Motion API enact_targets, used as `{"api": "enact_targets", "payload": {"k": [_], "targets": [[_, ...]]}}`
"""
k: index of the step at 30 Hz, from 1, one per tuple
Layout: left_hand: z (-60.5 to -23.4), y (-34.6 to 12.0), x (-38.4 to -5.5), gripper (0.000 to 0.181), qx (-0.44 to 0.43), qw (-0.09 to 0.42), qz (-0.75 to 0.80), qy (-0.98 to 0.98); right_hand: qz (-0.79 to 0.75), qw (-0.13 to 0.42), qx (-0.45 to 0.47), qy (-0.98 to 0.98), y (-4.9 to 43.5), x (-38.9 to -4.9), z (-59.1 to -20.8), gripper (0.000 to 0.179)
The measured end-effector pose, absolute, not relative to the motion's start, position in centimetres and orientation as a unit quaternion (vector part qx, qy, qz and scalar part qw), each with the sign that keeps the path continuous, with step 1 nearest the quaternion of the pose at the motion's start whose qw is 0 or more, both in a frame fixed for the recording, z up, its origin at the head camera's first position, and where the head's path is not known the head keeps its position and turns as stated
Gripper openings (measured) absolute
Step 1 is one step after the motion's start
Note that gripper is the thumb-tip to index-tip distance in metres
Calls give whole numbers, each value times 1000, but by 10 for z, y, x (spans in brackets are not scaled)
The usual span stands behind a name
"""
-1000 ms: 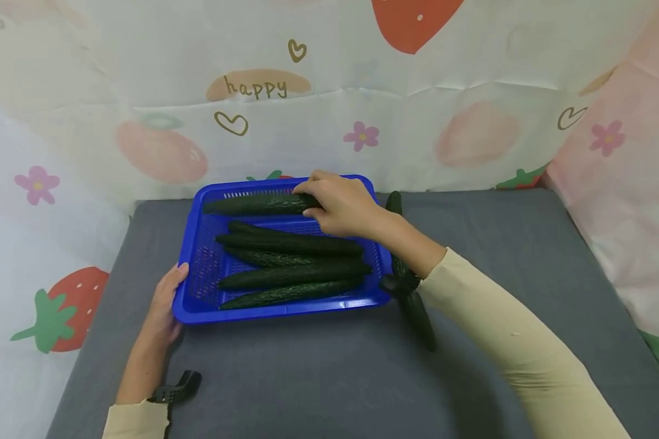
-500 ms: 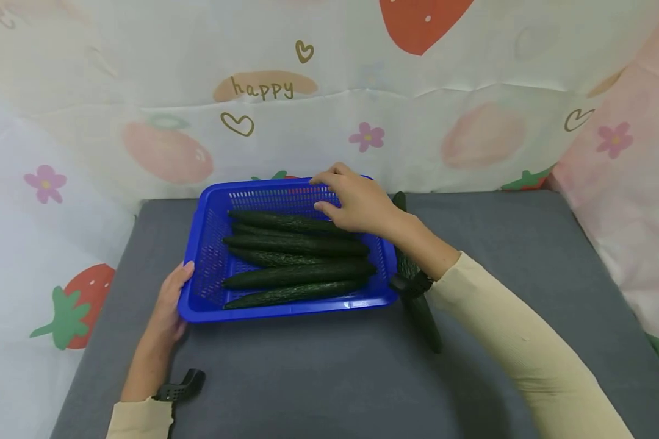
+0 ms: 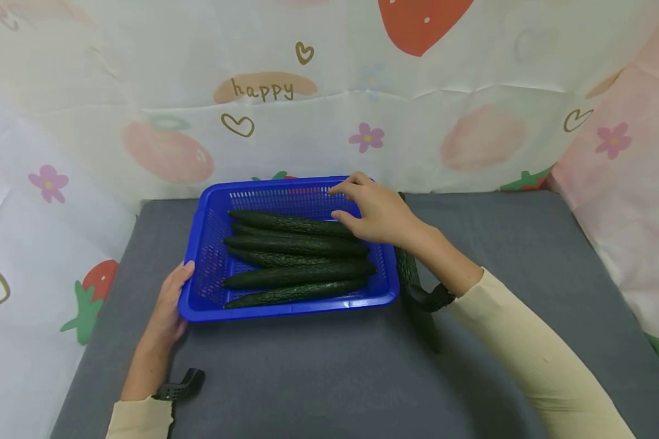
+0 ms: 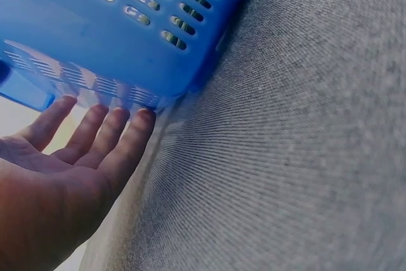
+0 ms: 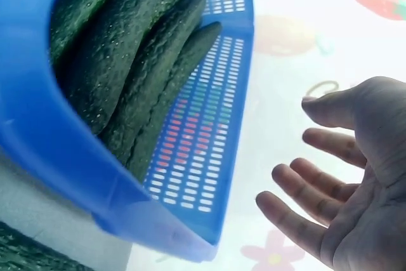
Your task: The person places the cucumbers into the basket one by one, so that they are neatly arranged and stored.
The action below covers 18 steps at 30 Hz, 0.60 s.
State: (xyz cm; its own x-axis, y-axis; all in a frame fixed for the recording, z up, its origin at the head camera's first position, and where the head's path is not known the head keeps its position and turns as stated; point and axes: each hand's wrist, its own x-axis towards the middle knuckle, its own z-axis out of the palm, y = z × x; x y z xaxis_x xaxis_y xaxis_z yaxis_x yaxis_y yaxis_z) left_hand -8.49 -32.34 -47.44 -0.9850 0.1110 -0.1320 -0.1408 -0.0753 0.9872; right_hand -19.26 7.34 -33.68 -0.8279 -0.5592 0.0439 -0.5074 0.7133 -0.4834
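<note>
A blue plastic basket (image 3: 285, 310) with slotted walls holds several dark green cucumbers (image 3: 296, 245) lying side by side lengthwise. My left hand (image 3: 170, 299) grips its left side, thumb on the rim. In the left wrist view, the fingers (image 4: 120, 150) of that hand press against the outer wall. Over the back right corner of the basket hovers my right hand (image 3: 381, 210), fingers spread and holding nothing. The right wrist view shows the same hand (image 5: 355, 182) with its palm bare. Another cucumber (image 3: 409, 268) lies on the table right of the basket, partly hidden under my right wrist.
Grey cloth covers the table (image 3: 318, 378). Behind it hangs a white curtain (image 3: 417, 91) printed with strawberries, hearts and flowers, close to the basket's back rim. Black straps with cameras (image 3: 183, 385) sit on both wrists.
My right hand has let go of a cucumber, which now lies at the back of the row in the basket. That hand has then drawn to the right. My left hand keeps its hold.
</note>
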Motion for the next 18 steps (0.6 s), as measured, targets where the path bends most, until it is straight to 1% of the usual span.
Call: {"api": "enact_targets", "payload": {"k": [5, 10, 18], "targets": [[-474, -325, -85, 59, 0, 84, 733, 675, -254, 56, -274, 926, 82, -189, -338, 45], [-474, -324, -85, 52, -11, 82, 743, 664, -256, 55, -265, 928, 88, -185, -338, 45], [-472, -324, -86, 53, -20, 83, 745, 662, -261, 48, -259, 929, 96, -181, -338, 46]]}}
